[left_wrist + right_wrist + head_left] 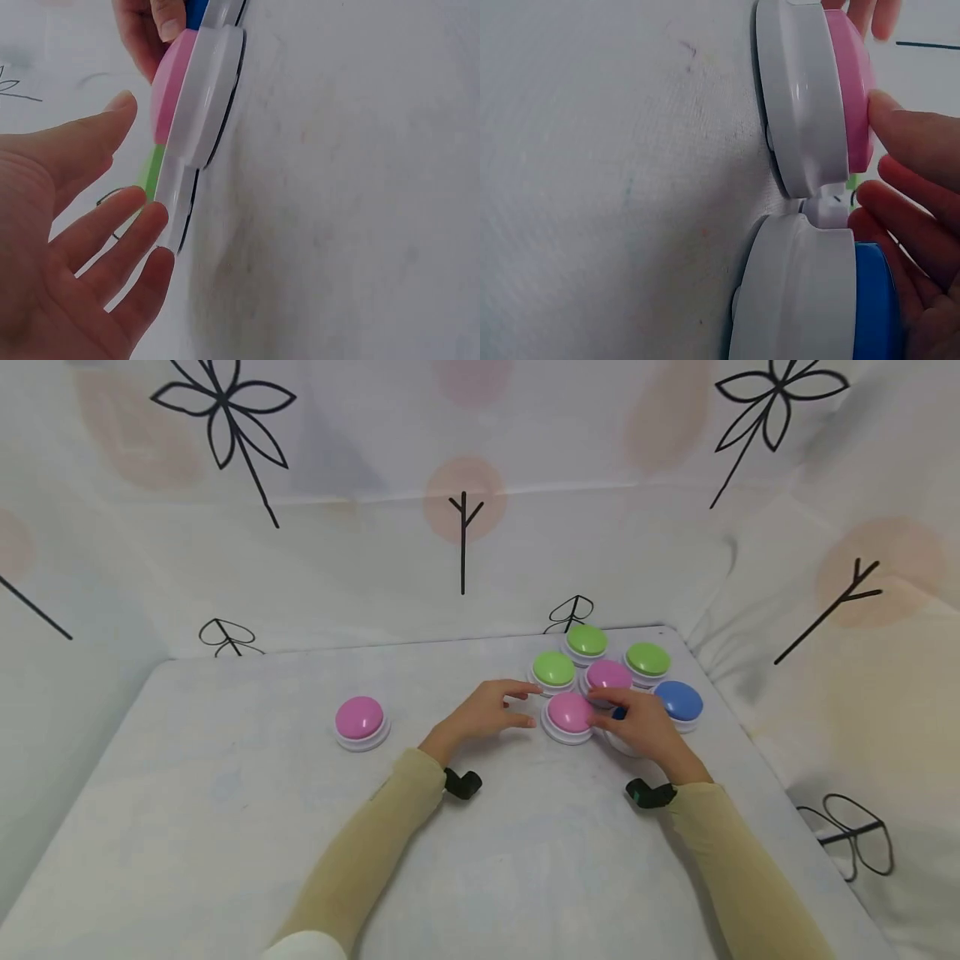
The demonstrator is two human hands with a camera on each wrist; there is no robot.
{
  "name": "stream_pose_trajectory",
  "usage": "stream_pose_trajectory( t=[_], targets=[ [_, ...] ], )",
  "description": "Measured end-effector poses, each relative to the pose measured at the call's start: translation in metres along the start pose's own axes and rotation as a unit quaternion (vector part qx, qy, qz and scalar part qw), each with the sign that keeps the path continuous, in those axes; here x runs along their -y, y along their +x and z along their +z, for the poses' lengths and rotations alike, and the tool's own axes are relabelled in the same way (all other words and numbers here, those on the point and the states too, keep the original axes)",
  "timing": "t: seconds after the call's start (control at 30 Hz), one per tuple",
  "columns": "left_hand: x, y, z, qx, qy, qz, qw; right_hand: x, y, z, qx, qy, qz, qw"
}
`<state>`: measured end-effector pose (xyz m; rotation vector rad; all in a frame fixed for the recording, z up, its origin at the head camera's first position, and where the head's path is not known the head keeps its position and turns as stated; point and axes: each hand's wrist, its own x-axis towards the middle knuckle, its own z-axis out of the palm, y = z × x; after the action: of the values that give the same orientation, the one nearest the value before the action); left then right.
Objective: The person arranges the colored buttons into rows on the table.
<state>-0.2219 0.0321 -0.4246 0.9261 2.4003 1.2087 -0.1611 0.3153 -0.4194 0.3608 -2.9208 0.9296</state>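
Note:
Several white-based domed push buttons stand grouped at the table's back right. My left hand point(486, 710) is beside the front pink button point(570, 712), fingers spread and apart from it in the left wrist view. From the other side, my right hand point(641, 722) reaches over a blue button point(876, 300), which it mostly hides in the head view. In the right wrist view its thumb point(915, 139) touches or nearly touches the pink dome, while the other fingers are loosely bent and grip nothing. Just behind are another pink button point(609, 673) and a green button point(553, 668).
Two more green buttons, one at the back point(587, 640) and one to its right point(647, 658), and a blue button point(681, 701) fill out the group. A lone pink button point(359, 718) stands left of my hands on the white table point(225, 827). Patterned cloth walls point(360, 568) surround it.

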Motion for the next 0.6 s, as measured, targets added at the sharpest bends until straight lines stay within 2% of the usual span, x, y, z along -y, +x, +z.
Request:
stream_pose_trajectory(
  t=[0.23,0.33,0.6],
  targets=[
    [-0.011,0.01,0.017,0.02,0.013,0.01,0.9996,-0.001,0.002,0.003,0.038,-0.028,-0.003,0.9989],
    [-0.012,0.012,0.021,0.01,0.017,0.011,0.9997,0.001,0.002,0.003,0.047,-0.033,0.003,0.9983],
    [-0.009,0.021,0.032,-0.032,0.041,0.017,0.9985,0.003,0.0,0.004,0.032,-0.023,0.006,0.9992]
  ],
)
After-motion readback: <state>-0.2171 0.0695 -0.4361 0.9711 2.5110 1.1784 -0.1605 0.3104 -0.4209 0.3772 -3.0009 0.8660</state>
